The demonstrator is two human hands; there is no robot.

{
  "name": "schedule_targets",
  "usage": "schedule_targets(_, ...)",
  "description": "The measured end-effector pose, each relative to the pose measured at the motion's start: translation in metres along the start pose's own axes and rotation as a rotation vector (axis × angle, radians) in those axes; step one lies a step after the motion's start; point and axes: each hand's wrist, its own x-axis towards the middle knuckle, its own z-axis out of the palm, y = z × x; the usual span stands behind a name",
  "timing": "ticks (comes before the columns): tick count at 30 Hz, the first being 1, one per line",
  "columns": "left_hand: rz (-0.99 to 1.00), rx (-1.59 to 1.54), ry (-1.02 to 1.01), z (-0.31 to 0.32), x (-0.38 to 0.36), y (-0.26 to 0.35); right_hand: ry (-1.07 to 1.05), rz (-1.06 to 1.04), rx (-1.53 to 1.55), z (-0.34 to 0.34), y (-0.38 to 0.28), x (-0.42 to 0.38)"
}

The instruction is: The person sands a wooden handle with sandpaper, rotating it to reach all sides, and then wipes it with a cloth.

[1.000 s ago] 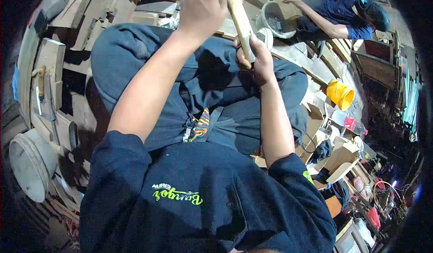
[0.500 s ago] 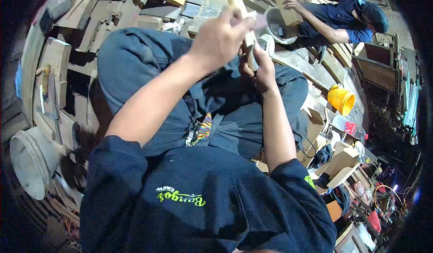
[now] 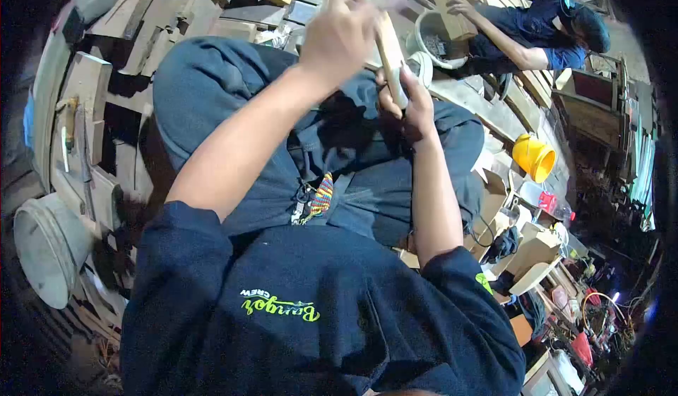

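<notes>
A pale wooden stick (image 3: 390, 51) slants upward and away from me above my lap. My right hand (image 3: 415, 106) is closed around its near end, with the thumb along one side. My left hand (image 3: 337, 39) is closed beside the stick's far part, its fingers smeared by motion. From that hand a pale flat thing (image 3: 393, 2) sticks out across the stick, too blurred for me to name. My left fingers hide some of the stick's upper end.
Wooden boards and offcuts (image 3: 159, 32) lie around me. A grey bucket (image 3: 49, 251) stands at left, a yellow bucket (image 3: 533, 157) at right. Another person's arm (image 3: 498, 36) reaches to a wooden beam (image 3: 448, 7) over a pale bucket (image 3: 429, 36).
My left hand has moved up and slightly left along the stick, carrying the blurred pale thing toward the far end. My right hand keeps its hold, nearly still.
</notes>
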Motion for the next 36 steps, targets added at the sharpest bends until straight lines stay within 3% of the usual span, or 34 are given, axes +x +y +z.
schedule_targets(1, -0.032, -0.046, -0.164, -0.003, -0.014, 0.011, 0.081, 0.016, 0.034, 0.000, 0.004, 0.001)
schedule_targets(3, 0.050, -0.116, -0.168, -0.005, -0.014, 0.007, 0.053, -0.034, -0.056, -0.002, 0.004, 0.000)
schedule_targets(7, -0.019, 0.044, 0.134, 0.003, 0.021, -0.027, -0.057, -0.017, 0.042, -0.003, 0.004, 0.003)
schedule_targets(9, -0.115, -0.023, -0.024, 0.005, 0.002, -0.012, -0.045, 0.014, 0.013, -0.006, 0.004, 0.001)
schedule_targets(11, 0.060, -0.121, -0.153, -0.004, -0.019, 0.011, -0.017, 0.010, 0.063, -0.004, 0.003, 0.001)
schedule_targets(13, 0.089, -0.028, -0.214, -0.006, -0.011, 0.003, -0.003, 0.034, 0.158, -0.010, 0.008, 0.001)
schedule_targets(15, -0.048, 0.020, 0.033, 0.001, 0.011, -0.012, -0.047, 0.021, 0.128, 0.000, 0.000, 0.001)
schedule_targets(16, -0.042, 0.050, 0.056, 0.003, 0.017, -0.025, -0.040, 0.021, 0.100, 0.000, 0.002, 0.000)
schedule_targets(19, 0.033, -0.008, 0.026, 0.007, -0.006, -0.009, -0.072, 0.077, 0.215, -0.001, 0.000, -0.005)
schedule_targets(20, 0.093, -0.095, -0.070, -0.001, -0.016, 0.005, 0.072, 0.101, 0.166, 0.001, 0.000, -0.006)
schedule_targets(21, 0.195, -0.101, -0.026, 0.003, -0.019, 0.005, 0.072, 0.100, 0.165, 0.000, -0.002, -0.004)
schedule_targets(23, 0.092, -0.011, -0.149, -0.006, -0.004, -0.001, -0.035, 0.084, 0.285, -0.001, -0.003, -0.005)
schedule_targets(24, -0.007, -0.008, -0.030, -0.005, 0.007, -0.003, -0.128, 0.099, 0.384, -0.003, -0.001, -0.003)
schedule_targets(25, 0.039, 0.035, 0.118, 0.007, 0.016, -0.024, -0.125, 0.100, 0.386, -0.003, 0.000, -0.005)
schedule_targets(27, -0.078, -0.039, 0.075, 0.004, 0.011, -0.008, -0.108, 0.110, 0.270, -0.002, -0.002, -0.004)
schedule_targets(29, 0.029, -0.082, -0.180, -0.008, -0.010, 0.015, -0.125, 0.121, 0.289, -0.002, -0.006, -0.003)
schedule_targets(31, 0.107, -0.124, -0.158, 0.004, -0.012, 0.002, -0.038, 0.126, 0.285, 0.000, -0.005, -0.004)
schedule_targets(33, 0.089, 0.097, -0.002, 0.002, 0.007, -0.016, -0.083, 0.143, 0.254, -0.004, -0.003, -0.001)
schedule_targets(36, 0.036, 0.072, 0.043, 0.004, 0.007, -0.015, -0.130, 0.155, 0.292, -0.002, -0.004, -0.001)
